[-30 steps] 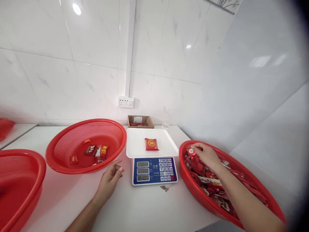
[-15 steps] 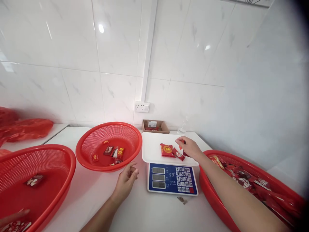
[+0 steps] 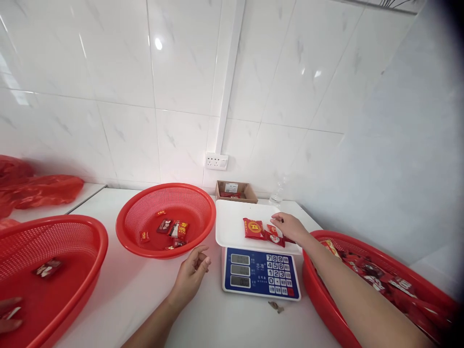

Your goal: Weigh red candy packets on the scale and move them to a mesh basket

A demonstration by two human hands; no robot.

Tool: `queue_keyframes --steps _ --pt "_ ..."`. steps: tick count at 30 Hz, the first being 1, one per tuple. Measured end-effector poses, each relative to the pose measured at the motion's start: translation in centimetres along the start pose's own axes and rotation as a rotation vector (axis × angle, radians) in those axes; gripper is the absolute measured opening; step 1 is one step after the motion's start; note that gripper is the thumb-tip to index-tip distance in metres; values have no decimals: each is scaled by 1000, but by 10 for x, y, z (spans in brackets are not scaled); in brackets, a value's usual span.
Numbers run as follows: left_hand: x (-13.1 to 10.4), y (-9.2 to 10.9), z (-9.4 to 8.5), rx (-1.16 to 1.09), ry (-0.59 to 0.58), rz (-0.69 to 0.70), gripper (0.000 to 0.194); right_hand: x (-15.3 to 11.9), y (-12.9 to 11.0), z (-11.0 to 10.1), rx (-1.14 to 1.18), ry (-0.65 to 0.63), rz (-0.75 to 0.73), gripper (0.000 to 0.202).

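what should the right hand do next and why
Probably lift the right hand clear of the white tray: it is over the tray, close to the red packets, and any touch might sway the reading on the scale display.

Packets [image 3: 253, 228] are lying on the tray [image 3: 229, 224] of a scale [image 3: 261, 273] right of centre — a box [image 3: 250, 192] is standing behind it. One basin [image 3: 196, 217] is sitting left of centre, another [image 3: 84, 270] is filling the lower left, and a packet-filled third [image 3: 314, 295] is occupying the lower right.
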State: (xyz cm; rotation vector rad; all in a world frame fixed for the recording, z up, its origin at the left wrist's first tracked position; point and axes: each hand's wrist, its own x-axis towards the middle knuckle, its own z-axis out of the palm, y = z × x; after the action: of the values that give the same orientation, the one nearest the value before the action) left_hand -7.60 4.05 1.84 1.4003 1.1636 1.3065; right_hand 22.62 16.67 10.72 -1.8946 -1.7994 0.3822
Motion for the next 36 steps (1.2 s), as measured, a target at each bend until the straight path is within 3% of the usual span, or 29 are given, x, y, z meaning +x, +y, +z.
queue_keyframes --steps 9,13,20,27,36 --pt "-1 -3 1 12 -10 12 37 8 -4 4 172 27 106 55" --pt "-1 -2 1 16 -8 11 37 4 -1 5 97 11 77 48" --pt "-1 -4 2 -2 -11 6 36 -20 4 7 -84 -140 -77 24" --pt "-1 -5 1 -3 -2 8 36 -22 -4 8 -173 -49 -67 34" --pt "-1 -4 2 28 -18 15 37 -29 -13 13 -144 -136 -163 32"
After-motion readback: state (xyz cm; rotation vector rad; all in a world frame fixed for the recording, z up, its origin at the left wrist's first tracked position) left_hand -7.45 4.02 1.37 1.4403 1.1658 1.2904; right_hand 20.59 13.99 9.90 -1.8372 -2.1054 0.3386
